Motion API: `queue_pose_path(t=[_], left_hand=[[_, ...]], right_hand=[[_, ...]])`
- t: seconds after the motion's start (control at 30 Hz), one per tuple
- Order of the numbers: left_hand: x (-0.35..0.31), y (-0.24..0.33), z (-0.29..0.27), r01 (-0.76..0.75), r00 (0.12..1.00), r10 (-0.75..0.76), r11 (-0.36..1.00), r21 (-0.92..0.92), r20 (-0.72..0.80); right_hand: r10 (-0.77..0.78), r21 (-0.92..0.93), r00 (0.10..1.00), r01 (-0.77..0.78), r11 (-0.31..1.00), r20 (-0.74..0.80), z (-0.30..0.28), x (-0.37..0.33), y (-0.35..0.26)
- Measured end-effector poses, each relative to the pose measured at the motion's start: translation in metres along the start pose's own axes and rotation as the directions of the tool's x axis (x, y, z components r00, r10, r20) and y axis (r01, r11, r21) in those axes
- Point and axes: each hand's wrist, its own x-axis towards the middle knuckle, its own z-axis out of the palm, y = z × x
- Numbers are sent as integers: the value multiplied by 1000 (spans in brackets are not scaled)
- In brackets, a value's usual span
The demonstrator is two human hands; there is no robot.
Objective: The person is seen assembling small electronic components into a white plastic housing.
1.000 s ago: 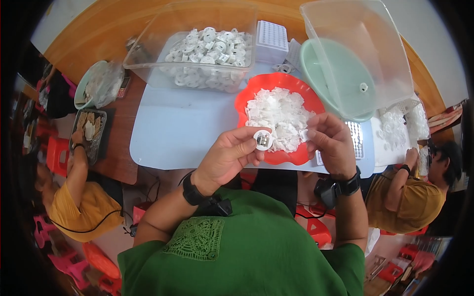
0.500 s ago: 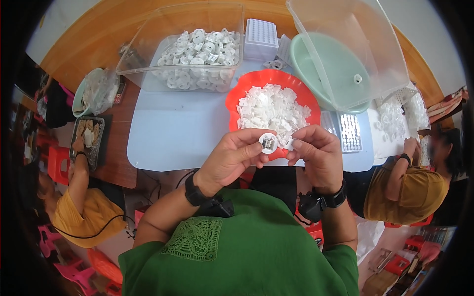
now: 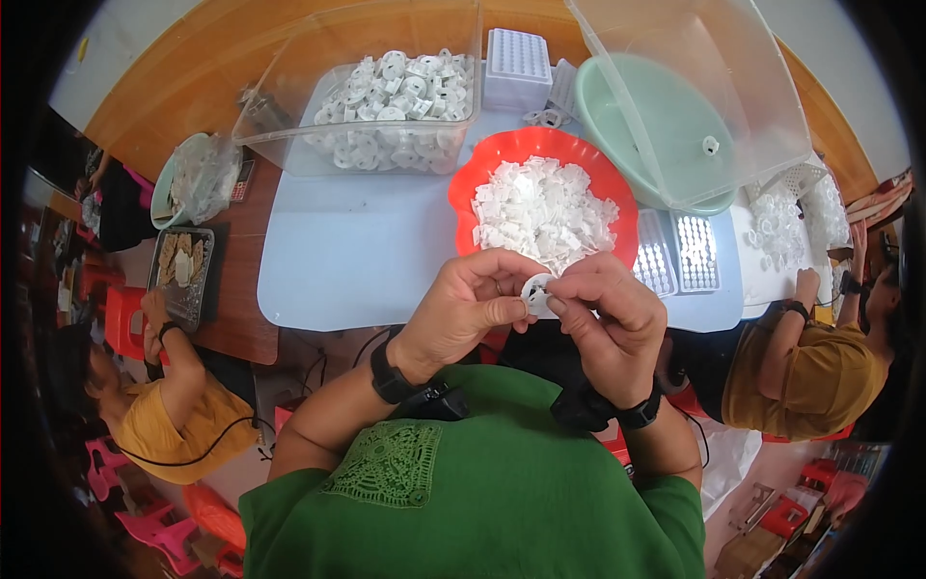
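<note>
My left hand [image 3: 473, 301] pinches a small round white plastic part [image 3: 536, 295] between thumb and fingers, over the table's near edge. Against the right side of this part, my right hand [image 3: 612, 314] closes its thumb and fingertips, where it has brought a small white plastic piece; the fingers mostly hide that piece. Just beyond both hands stands a red wavy-rimmed bowl [image 3: 463, 207], heaped with flat white plastic pieces [image 3: 545, 207].
A clear bin [image 3: 265, 140] of round white parts stands at the back left. Behind the bowl are a stacked white tray block [image 3: 517, 72], a green basin [image 3: 603, 106] and a tilted clear bin [image 3: 762, 125]. Filled trays [image 3: 696, 253] lie right. People in yellow [image 3: 810, 381] sit on both sides.
My right hand has moved left with its white piece, up to the round part. The part has tilted in my left hand, so the metal inside no longer shows.
</note>
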Motion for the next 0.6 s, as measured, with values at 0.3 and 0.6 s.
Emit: queue_pose_path(t=[0.3,0.6], left_hand=[[-1,0,0,-12,1000,12,1000,-14,6],[-2,-3,-1,17,1000,-16,999,32,-23]], right_hand=[[-26,-91,999,28,995,22,-1,-1,-2],[-73,-185,994,86,979,78,-6,3,3]])
